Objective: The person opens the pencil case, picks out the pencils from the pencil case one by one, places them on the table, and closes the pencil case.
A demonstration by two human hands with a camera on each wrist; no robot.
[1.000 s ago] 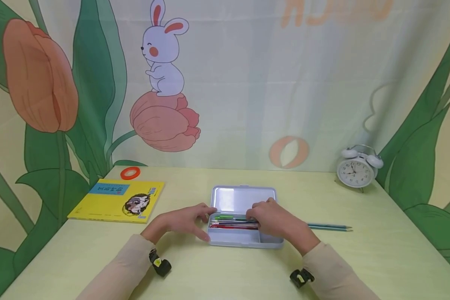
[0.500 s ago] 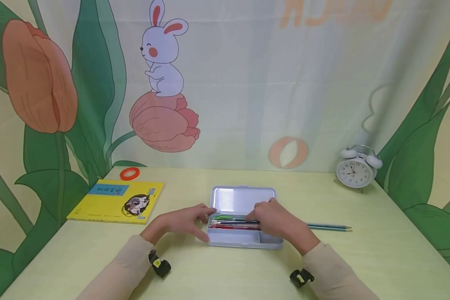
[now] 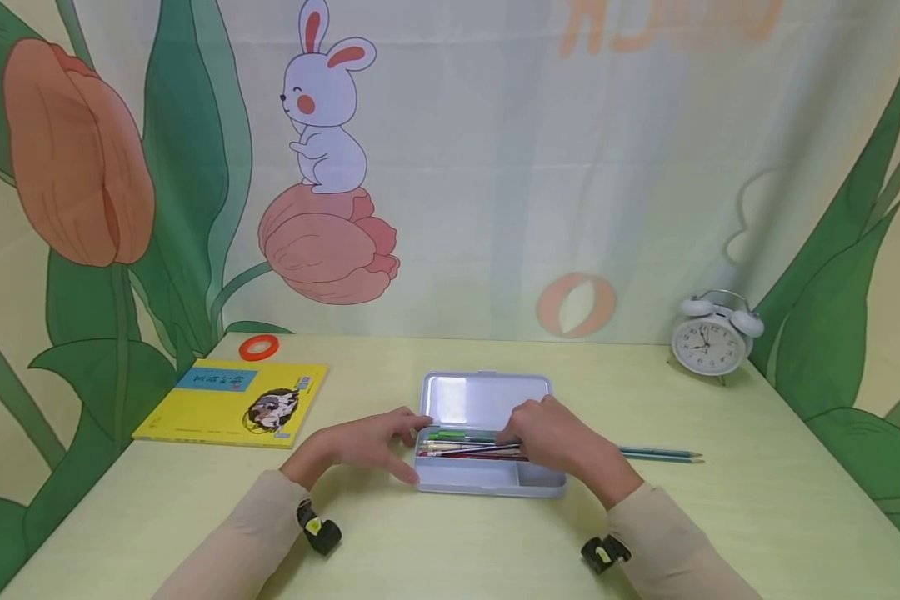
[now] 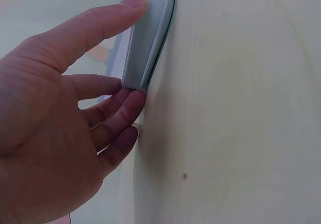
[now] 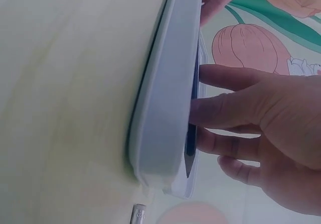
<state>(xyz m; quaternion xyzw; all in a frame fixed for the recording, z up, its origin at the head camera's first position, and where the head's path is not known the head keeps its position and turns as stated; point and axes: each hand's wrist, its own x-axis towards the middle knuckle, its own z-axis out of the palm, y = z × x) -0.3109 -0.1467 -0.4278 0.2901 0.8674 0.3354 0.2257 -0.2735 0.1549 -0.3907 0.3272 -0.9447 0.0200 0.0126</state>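
An open pale pencil case [image 3: 468, 476] lies mid-table, its lid folded back; green, red and dark pens and pencils lie in its long rear compartment. At its left end, my left hand [image 3: 367, 439] grips the case, thumb at the front corner and fingers at the rear. In the left wrist view, the fingertips of this hand [image 4: 65, 118] touch the case's end [image 4: 143, 43]. Over the right part of the compartment, my right hand [image 3: 558, 435] pinches a dark pencil. The right wrist view shows that pencil [image 5: 191, 141] pointing past the fingers of this hand [image 5: 266, 113].
Two pencils [image 3: 663, 455] lie on the table right of the case. A yellow book [image 3: 217, 404] is at the left, with an orange ring [image 3: 258, 347] behind it. A white alarm clock [image 3: 711, 344] stands at the back right, before a printed curtain [image 3: 465, 167].
My right hand has shifted slightly to the right, and a dark pencil under it now lies slanted across the others. My left hand stays at the case's left end.
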